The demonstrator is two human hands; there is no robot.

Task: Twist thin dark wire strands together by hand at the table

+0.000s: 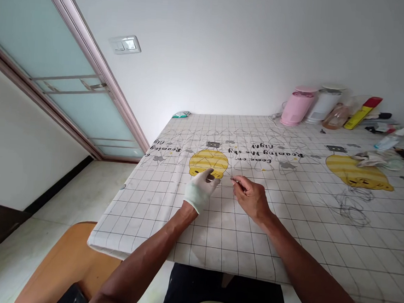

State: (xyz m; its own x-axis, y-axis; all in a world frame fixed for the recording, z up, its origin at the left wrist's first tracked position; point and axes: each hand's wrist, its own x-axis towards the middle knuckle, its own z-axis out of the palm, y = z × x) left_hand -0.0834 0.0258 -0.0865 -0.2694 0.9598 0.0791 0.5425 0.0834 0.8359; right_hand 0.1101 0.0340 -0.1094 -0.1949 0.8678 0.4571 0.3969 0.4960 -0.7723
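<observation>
My left hand (200, 188) wears a white glove with grey fingertips. It lies over a yellow striped balloon print (208, 160) on the tablecloth. Its thumb and forefinger curve toward each other with a gap between the tips; the other fingers are mostly hidden. A short way to the right, my right hand (252, 199), bare, is closed in a pinch. From its fingertips a small, thin dark piece (233, 178) points toward the glove; I cannot make out its kind. Behind the hands are thin grey looped outlines (275, 137), either wire or print.
A tangle of thin dark wires (352, 206) lies on the right. Near the wall stand a pink cylinder (298, 106), a white cylinder (324, 104) and a yellow can with red cap (363, 114). A crumpled glove (377, 159) lies at right. An orange stool (66, 262) is at lower left.
</observation>
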